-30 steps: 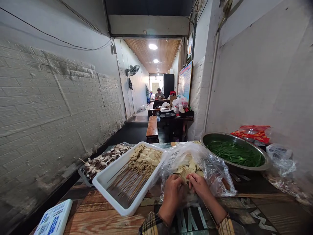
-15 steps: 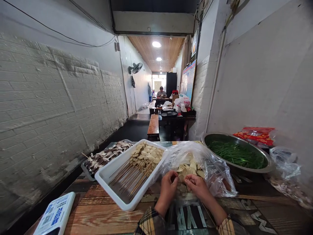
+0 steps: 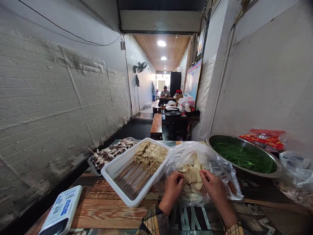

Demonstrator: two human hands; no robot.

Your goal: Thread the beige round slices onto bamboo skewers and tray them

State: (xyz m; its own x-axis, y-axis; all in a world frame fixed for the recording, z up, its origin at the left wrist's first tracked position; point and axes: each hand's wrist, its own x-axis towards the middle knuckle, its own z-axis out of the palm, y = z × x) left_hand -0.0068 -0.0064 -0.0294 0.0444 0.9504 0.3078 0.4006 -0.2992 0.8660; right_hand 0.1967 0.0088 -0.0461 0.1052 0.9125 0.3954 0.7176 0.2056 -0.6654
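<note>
Pale thin oval food slices [image 3: 192, 174] lie piled in an opened clear plastic bag [image 3: 222, 160] in front of me. My left hand [image 3: 174, 186] is at the left edge of the pile, thumb and fingers pinched together; what they hold, if anything, is too small to make out. At the pile's right side, my right hand [image 3: 213, 184] pinches the edge of a pale slice. Just left of the bag, a white plastic tray [image 3: 117, 192] holds similar slices threaded on bamboo skewers [image 3: 139, 173], their bare ends towards me.
A clear tray of skewered dark-and-white mushrooms [image 3: 111, 155] stands behind the white tray's left side. To the right are a steel basin [image 3: 277, 171] of green chives [image 3: 242, 158] and plastic bags [image 3: 297, 166]. A white scale-like device [image 3: 62, 209] lies front left. A person [image 3: 165, 92] sits far back.
My hands have moved apart, the right one shifting to the pile's right side. The whole view has shifted slightly, so the table's things appear farther right.
</note>
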